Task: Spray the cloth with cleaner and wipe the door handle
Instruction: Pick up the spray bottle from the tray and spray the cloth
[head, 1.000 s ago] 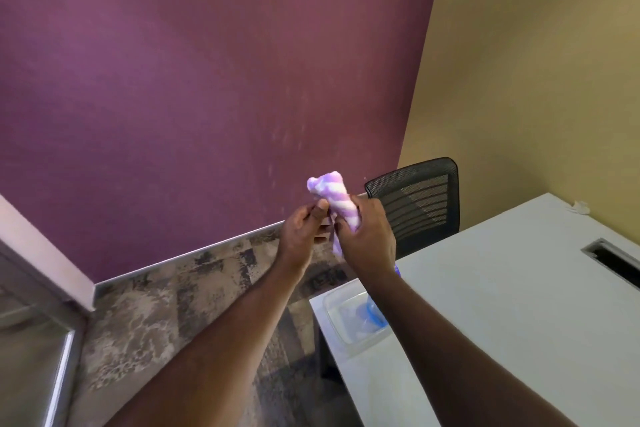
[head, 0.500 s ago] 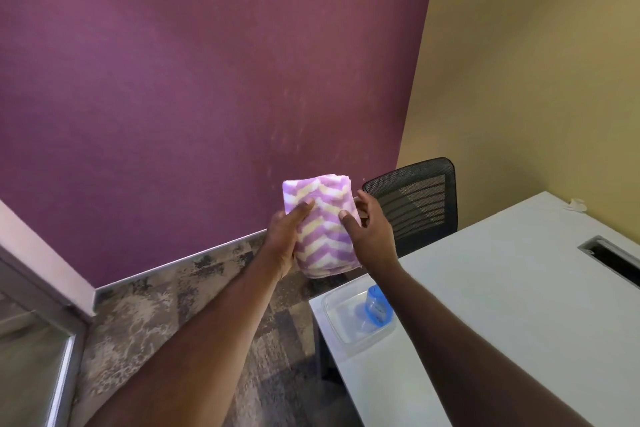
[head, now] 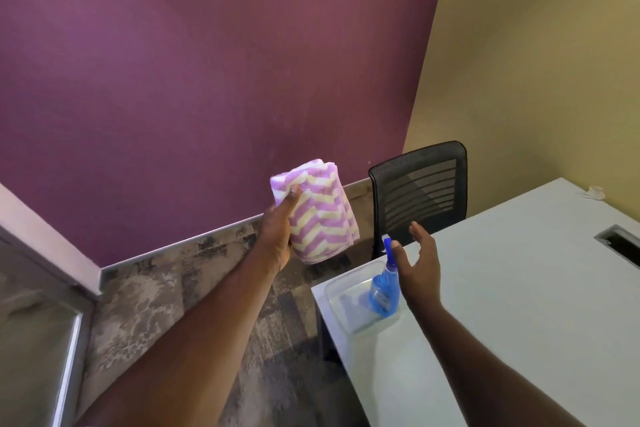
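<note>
A folded cloth (head: 318, 215) with purple, white and yellow zigzag stripes is held up over the floor by my left hand (head: 278, 229), thumb across its front. My right hand (head: 417, 262) hovers open, fingers spread, just right of the blue spray bottle (head: 384, 288), not touching it. The bottle stands in a clear plastic tray (head: 343, 302) at the near corner of the white table (head: 519, 288). No door handle is visible; only part of a glass door frame (head: 69, 340) shows at lower left.
A black mesh office chair (head: 420, 191) stands behind the table's corner against the purple wall. Patterned carpet (head: 194, 288) covers the floor to the left. A cable slot (head: 620, 243) is cut into the table at far right, and a small white scrap (head: 594, 191) lies near the yellow wall.
My right hand let go of the cloth and dropped down to the right beside the spray bottle. The left hand now holds the cloth alone, slightly further left.
</note>
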`<state>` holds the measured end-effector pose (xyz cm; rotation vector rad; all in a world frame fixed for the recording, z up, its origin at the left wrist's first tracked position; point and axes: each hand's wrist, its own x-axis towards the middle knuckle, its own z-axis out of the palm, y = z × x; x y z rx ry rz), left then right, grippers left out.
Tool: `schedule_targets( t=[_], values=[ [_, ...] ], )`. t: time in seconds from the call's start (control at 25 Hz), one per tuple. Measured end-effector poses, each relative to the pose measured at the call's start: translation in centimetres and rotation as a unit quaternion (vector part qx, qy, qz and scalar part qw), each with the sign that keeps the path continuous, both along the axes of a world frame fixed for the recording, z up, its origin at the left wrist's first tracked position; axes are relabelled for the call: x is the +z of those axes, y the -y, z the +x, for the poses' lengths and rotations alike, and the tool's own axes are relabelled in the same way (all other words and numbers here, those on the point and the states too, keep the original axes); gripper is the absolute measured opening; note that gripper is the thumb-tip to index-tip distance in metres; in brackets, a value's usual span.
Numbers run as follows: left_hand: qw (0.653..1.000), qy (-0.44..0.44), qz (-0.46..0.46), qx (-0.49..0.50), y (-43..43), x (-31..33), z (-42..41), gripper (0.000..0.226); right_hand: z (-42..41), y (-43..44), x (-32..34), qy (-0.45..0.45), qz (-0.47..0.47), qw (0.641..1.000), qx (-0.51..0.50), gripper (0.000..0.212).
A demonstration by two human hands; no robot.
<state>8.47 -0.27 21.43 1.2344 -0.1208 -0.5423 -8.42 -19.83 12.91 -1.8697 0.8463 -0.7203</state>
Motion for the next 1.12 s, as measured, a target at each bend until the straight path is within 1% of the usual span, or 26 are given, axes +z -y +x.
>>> schedule_targets(
  t=[0.12, 0.2, 0.32, 0.52, 0.64, 0.68, 0.76, 0.8, 0.88, 1.0, 1.12],
  values=[
    [1.000, -0.008, 0.006, -0.006, 0.3, -2.2, 1.0, 0.046, -0.3, 0.3, -3.6, -0.054, 0.028, 0.998, -0.008, 0.073],
    [1.000, -0.020, 0.015, -0.008, 0.6, -3.4, 1.4, 0.044, 0.2, 0.1, -5.6, -0.080, 0.061, 0.995, 0.007, 0.079],
    [0.999, -0.037, 0.028, -0.013, 1.1, -4.9, 1.7, 0.045, 1.1, 0.0, -8.1, -0.093, 0.096, 0.991, 0.013, 0.080],
    [0.998, -0.039, 0.042, -0.010, 1.1, -7.0, 2.7, 0.045, 2.8, 1.0, -10.4, -0.059, 0.118, 0.991, 0.001, 0.066],
    [0.998, -0.040, 0.045, -0.016, 1.0, -7.6, 3.0, 0.045, 3.1, 2.1, -10.9, -0.024, 0.109, 0.993, 0.039, 0.063],
    [0.998, -0.038, 0.045, -0.015, 0.9, -7.9, 3.0, 0.042, 3.2, 2.4, -11.0, -0.017, 0.109, 0.993, 0.048, 0.058],
    [0.998, -0.035, 0.045, -0.010, 0.9, -8.1, 3.1, 0.038, 3.7, 2.8, -11.1, -0.010, 0.119, 0.992, 0.036, 0.042],
    [0.998, -0.035, 0.047, -0.007, 0.9, -8.0, 3.0, 0.038, 3.9, 2.9, -11.0, -0.005, 0.128, 0.991, 0.025, 0.036],
    [0.998, -0.034, 0.051, -0.005, 0.9, -7.7, 3.0, 0.042, 4.3, 2.7, -10.7, 0.011, 0.134, 0.991, 0.020, 0.032],
    [0.999, -0.034, 0.042, -0.006, 0.8, -6.7, 3.0, 0.045, 4.2, 2.1, -9.9, 0.034, 0.121, 0.991, 0.037, 0.022],
    [1.000, -0.020, 0.018, -0.009, 0.7, -4.8, 3.0, 0.043, 4.1, 1.4, -7.9, 0.058, 0.115, 0.991, 0.047, 0.021]
  ],
)
